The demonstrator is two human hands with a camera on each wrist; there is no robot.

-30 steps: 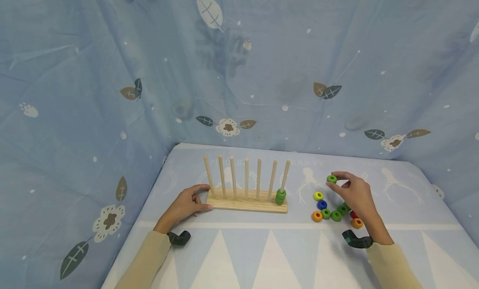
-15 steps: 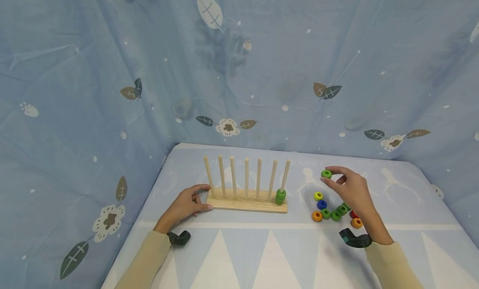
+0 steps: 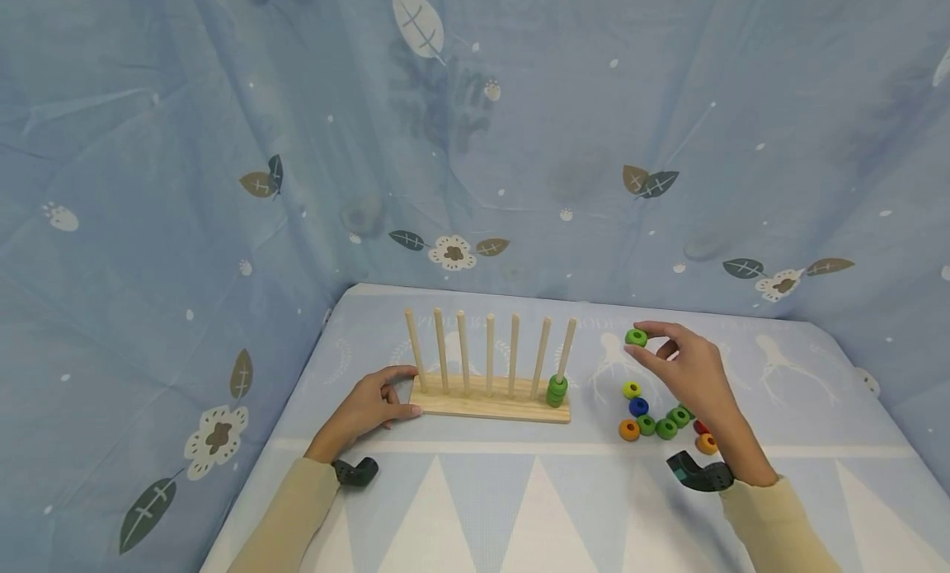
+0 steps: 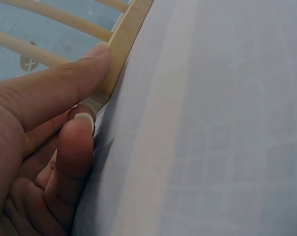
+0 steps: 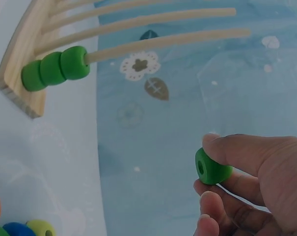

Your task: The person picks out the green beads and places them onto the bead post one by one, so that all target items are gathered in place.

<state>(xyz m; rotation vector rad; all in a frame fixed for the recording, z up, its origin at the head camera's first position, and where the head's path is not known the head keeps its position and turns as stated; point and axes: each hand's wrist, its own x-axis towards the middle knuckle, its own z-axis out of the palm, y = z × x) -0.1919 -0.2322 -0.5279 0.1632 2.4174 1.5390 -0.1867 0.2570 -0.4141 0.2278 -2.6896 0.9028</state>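
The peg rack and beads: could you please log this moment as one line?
left hand: grips peg rack at left end; right hand: pinches green bead in midair; rightmost peg: three green beads; loose beads: on table

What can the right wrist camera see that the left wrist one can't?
Only the right wrist view: the right hand pinching a green bead, three stacked green beads and some loose beads.
Only the left wrist view: the left hand gripping the end of the wooden rack.
Both: that rack, its pegs and blue cloth.
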